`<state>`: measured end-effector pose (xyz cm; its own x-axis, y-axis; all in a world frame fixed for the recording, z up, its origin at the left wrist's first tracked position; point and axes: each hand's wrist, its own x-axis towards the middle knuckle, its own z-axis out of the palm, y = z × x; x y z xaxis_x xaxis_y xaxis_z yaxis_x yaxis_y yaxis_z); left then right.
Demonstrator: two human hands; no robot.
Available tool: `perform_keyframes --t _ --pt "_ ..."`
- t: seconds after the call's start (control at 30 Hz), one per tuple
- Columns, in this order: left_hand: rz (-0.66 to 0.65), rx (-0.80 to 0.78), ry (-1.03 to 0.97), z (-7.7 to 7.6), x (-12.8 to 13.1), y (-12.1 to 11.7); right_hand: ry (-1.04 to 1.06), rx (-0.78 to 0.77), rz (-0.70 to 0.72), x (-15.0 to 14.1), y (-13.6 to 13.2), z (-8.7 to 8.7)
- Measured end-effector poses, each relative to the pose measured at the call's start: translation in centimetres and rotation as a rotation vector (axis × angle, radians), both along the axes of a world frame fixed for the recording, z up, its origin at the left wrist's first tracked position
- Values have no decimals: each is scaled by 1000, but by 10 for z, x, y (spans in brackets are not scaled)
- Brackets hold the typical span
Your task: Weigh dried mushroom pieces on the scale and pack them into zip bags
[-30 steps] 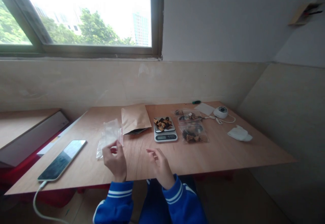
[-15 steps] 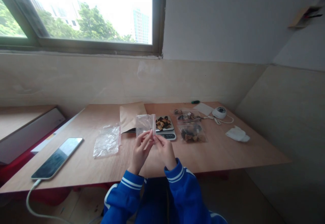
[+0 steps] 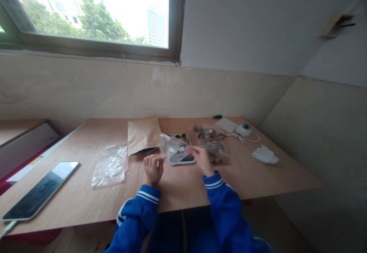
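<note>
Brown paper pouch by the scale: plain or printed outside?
Plain light brown on the visible face of the pouch; best in the head view.

The left hand (image 3: 154, 169) and right hand (image 3: 203, 160) have moved apart.

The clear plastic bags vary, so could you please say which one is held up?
The middle bag, pinched by the right hand and partly hiding the scale; the crinkled bag and filled bags lie on the table.

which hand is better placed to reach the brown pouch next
Probably the left hand: it is nearer the brown pouch. The right hand is farther off, pinching a raised clear bag that the left may touch.
</note>
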<state>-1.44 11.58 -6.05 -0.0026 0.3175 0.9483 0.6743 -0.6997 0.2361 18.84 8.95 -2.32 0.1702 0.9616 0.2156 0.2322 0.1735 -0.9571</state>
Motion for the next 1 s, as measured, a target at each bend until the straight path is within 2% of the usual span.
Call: perform_keyframes --t 0.17,0.27,0.37,0.67,0.77,0.83,0.9,1.0 --pt "136 -11 -129 -18 -6 6 -401 212 13 22 38 -12" --pt "163 -43 -186 -20 -5 7 -642 122 80 26 60 -24" --pt "165 -50 -176 -20 -4 8 -735 67 141 27 70 -33" --pt "132 -101 -155 -22 -4 8 -573 137 47 26 60 -37" --pt "120 -120 -169 -23 -4 9 -473 143 -18 26 55 -32" --pt "111 -129 -177 -24 -4 9 -376 139 -47 22 50 -21" --pt "104 -144 -185 -24 -4 9 -230 124 -19 13 44 -3" --pt "97 -175 -188 -25 -3 9 -24 93 152 -6 31 30"
